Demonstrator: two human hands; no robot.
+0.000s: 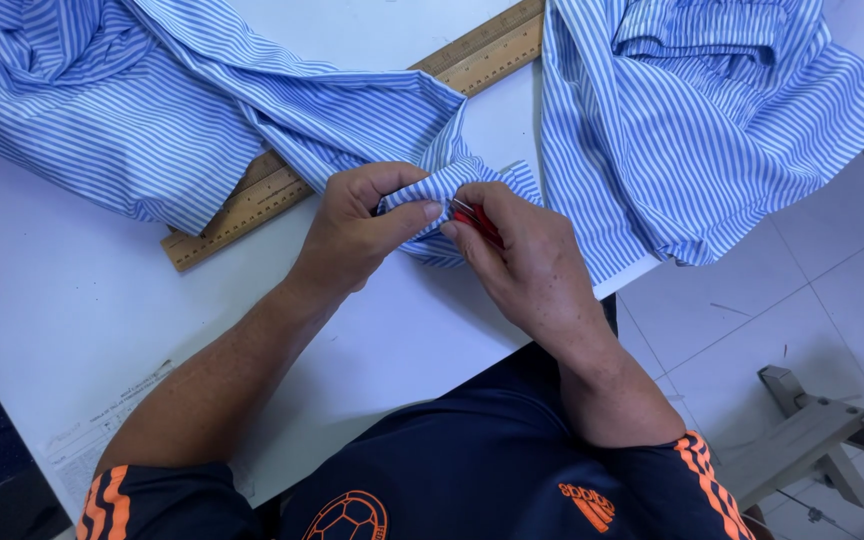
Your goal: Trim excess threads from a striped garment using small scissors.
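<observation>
Left hand (352,225) pinches a fold of the blue striped shirt (432,195), right hand (527,265) has a tight grip on a small red-handled tool (477,222), wooden ruler (252,205) underneath on the white worktop (72,330).

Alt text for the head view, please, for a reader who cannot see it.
Seen from above, the left hand pinches a fold of blue-and-white striped fabric while the right hand works a small red-handled tool against it. The fabric spreads over a white table and a wooden ruler.
</observation>
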